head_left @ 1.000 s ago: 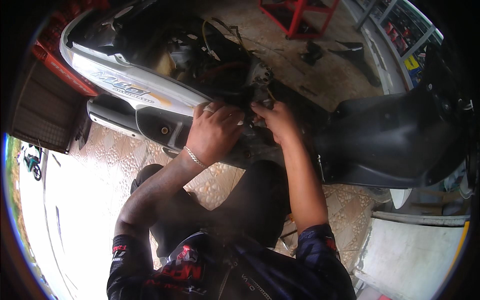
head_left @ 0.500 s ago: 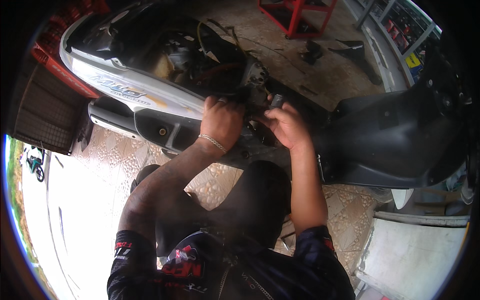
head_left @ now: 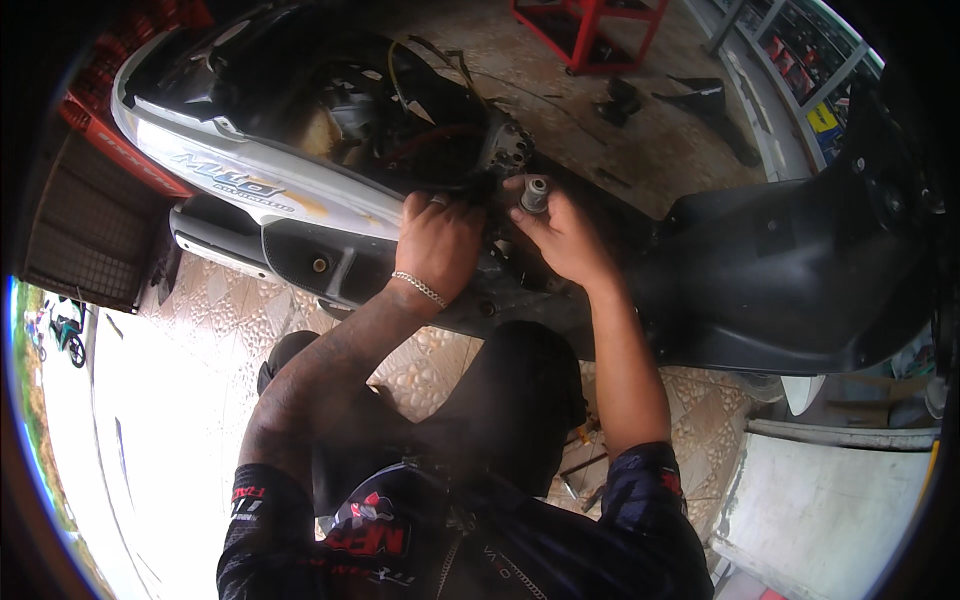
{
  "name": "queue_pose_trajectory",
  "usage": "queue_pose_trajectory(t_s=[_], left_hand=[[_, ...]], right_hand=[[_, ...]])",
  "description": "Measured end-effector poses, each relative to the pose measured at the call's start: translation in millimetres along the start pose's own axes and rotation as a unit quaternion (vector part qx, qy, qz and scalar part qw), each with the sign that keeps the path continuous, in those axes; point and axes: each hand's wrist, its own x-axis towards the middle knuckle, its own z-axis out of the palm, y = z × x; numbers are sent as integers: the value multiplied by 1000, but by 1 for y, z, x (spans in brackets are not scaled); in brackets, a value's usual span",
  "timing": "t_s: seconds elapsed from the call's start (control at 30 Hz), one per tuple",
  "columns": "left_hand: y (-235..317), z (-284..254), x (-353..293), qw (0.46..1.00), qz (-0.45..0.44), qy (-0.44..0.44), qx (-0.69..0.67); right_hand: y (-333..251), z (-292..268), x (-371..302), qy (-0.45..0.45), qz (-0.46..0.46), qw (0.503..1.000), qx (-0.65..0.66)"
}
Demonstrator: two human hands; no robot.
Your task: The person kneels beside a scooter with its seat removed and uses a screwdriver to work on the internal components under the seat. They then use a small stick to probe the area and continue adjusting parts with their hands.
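Observation:
A scooter with a white side panel (head_left: 250, 190) stands across in front of me, its inner parts uncovered. My left hand (head_left: 438, 245) is at the inner edge of that panel, knuckles up and fingers curled down among dark parts. Whatever it grips is hidden. Close beside it, my right hand (head_left: 560, 230) holds a grey metal cylinder (head_left: 536, 196), like a socket, between thumb and fingers. The cylinder's end with a round hole faces up. A metal part with several holes (head_left: 508, 148) lies just beyond both hands.
The scooter's black front section (head_left: 780, 280) extends to the right. A red cart (head_left: 590, 40) and loose black parts (head_left: 700, 100) are on the floor beyond. Tools (head_left: 575, 475) lie by my knee. A white panel (head_left: 830, 510) is at the lower right.
My right hand has turned and shifted slightly left, tipping the cylinder so its holed end shows. My left hand stays at nearly the same spot. Tools by my knee show more.

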Motion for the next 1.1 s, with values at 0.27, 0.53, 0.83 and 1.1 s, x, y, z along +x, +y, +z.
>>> queue_pose_trajectory(t_s=[0.27, 0.53, 0.83, 1.1], left_hand=[[1, 0, 1, 1000, 0, -2, -10], [0, 0, -2, 1000, -9, -28, 1], [-1, 1, -2, 999, -9, -30, -10], [-1, 1, -1, 1000, -9, -23, -7]], right_hand=[[-12, -2, -3, 0, -74, 992, -105], [-21, 6, -10, 28, -131, 962, -238], [-3, -5, -9, 15, -136, 972, -193], [-15, 0, 1, 0, -73, 989, -132]])
